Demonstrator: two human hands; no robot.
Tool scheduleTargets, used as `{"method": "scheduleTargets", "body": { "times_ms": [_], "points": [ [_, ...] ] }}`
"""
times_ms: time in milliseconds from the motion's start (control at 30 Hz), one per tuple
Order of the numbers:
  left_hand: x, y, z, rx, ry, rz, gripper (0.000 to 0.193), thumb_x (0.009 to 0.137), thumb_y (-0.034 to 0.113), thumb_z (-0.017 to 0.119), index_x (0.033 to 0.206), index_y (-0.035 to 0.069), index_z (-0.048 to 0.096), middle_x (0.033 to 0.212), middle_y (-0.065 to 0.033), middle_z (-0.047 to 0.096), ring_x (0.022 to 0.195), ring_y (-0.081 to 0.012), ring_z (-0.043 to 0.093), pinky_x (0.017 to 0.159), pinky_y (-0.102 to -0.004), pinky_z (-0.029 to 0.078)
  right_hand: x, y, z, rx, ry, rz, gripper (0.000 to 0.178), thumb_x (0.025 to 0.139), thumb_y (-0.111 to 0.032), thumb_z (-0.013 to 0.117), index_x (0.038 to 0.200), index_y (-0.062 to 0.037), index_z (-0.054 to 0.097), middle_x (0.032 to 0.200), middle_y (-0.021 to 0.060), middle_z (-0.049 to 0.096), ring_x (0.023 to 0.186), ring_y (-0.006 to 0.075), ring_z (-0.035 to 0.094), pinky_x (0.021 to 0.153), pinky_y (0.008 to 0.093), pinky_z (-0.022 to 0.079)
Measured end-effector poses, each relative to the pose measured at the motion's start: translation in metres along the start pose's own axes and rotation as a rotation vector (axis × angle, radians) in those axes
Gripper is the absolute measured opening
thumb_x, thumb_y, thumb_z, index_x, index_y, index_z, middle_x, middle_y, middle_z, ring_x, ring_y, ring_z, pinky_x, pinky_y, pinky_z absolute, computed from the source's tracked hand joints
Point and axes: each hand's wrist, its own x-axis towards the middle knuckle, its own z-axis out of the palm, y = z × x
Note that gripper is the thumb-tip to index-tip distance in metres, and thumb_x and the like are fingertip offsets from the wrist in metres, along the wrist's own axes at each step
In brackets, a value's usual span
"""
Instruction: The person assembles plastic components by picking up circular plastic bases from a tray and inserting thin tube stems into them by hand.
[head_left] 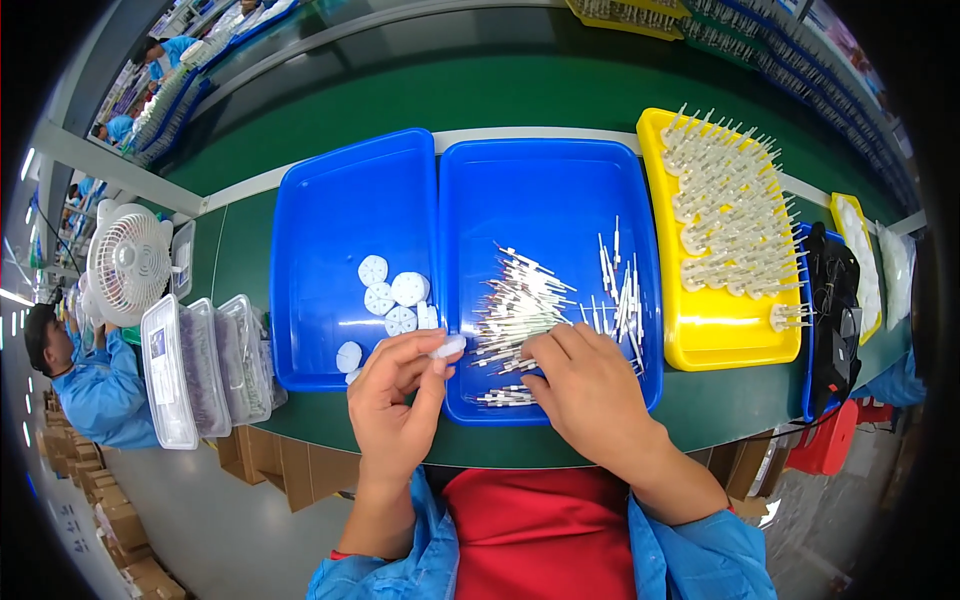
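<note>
1. Pinching white disc (449, 346) in curled left hand (398, 400), over near ends of blue trays (350, 210).
2. Dipping bent-fingered right hand (597, 395) among pins (520, 308) in right tray (545, 190); cannot tell its hold.
3. Probably selecting pins; next needing precise pinching.

White disc (450, 347): pinched between thumb and fingertips of left hand (392, 405), seen nearly edge-on, at the near left side of the right blue tray (540, 190). Thin white rods (525, 305): loose in that tray, dense pile mostly crosswise, sparser group at right nearer lengthwise. Right hand (592, 385) at pile's near right; pinch hidden.
</note>
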Motion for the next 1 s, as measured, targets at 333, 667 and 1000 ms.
{"method": "scheduleTargets", "body": {
  "times_ms": [333, 667, 1000],
  "points": [
    [-0.003, 0.001, -0.001, 0.041, -0.005, -0.052, 0.026, 0.113, 0.004, 0.073, 0.138, -0.004, 0.072, 0.115, -0.0186, 0.085, 0.097, -0.0203, 0.085, 0.074, -0.0266, 0.064, -0.002, 0.008, 0.000, -0.050, -0.065, -0.051, 0.016, 0.095, -0.010, 0.073, 0.110, -0.0056, 0.072, 0.106, 0.0121, 0.067, 0.103, 0.0323, 0.067, 0.091, 0.0449, 0.056],
    [-0.004, 0.003, 0.001, 0.022, -0.026, -0.050, 0.027, 0.112, 0.002, 0.073, 0.139, -0.004, 0.071, 0.116, -0.0190, 0.084, 0.098, -0.0214, 0.085, 0.076, -0.0269, 0.065, -0.003, 0.010, 0.000, -0.020, -0.029, -0.034, 0.015, 0.098, -0.014, 0.078, 0.109, -0.0059, 0.073, 0.105, 0.0118, 0.066, 0.104, 0.0329, 0.067, 0.090, 0.0456, 0.056],
    [-0.006, 0.010, 0.007, -0.080, -0.046, -0.132, 0.029, 0.110, -0.003, 0.072, 0.139, -0.006, 0.070, 0.117, -0.0197, 0.083, 0.101, -0.0230, 0.086, 0.078, -0.0284, 0.068, 0.003, -0.003, -0.009, 0.285, 0.091, -0.054, 0.014, 0.100, -0.010, 0.081, 0.109, -0.0062, 0.070, 0.108, 0.0110, 0.069, 0.101, 0.0340, 0.065, 0.090, 0.0458, 0.052]
  ]
}}
